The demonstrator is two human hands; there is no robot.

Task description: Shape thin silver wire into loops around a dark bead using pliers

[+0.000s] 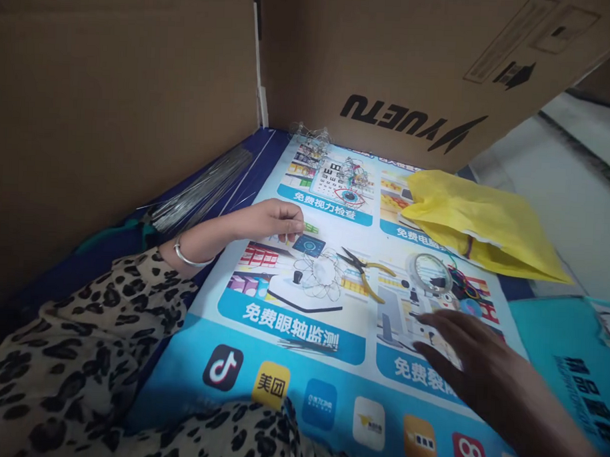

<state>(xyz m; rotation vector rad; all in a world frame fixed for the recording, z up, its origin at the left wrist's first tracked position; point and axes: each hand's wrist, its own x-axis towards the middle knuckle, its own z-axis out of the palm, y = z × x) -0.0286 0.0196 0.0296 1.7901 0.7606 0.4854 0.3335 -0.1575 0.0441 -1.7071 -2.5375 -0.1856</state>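
Observation:
My left hand is closed in a pinch over the printed sheet; what sits between thumb and finger is too fine to make out. Just below it lies a flower-like shape of thin looped wire, and whether the pinch reaches this wire I cannot tell. Pliers with yellow handles rest to its right, jaws pointing toward it. My right hand hovers at the lower right with fingers apart and nothing in them. Beyond its fingertips are a round roll and a tangle of coloured wires.
Cardboard walls close off the left and back. A bundle of straight wires lies at left, bent wire pieces at the back. Several short wires lie in front. A yellow bag and a teal bag are on the right.

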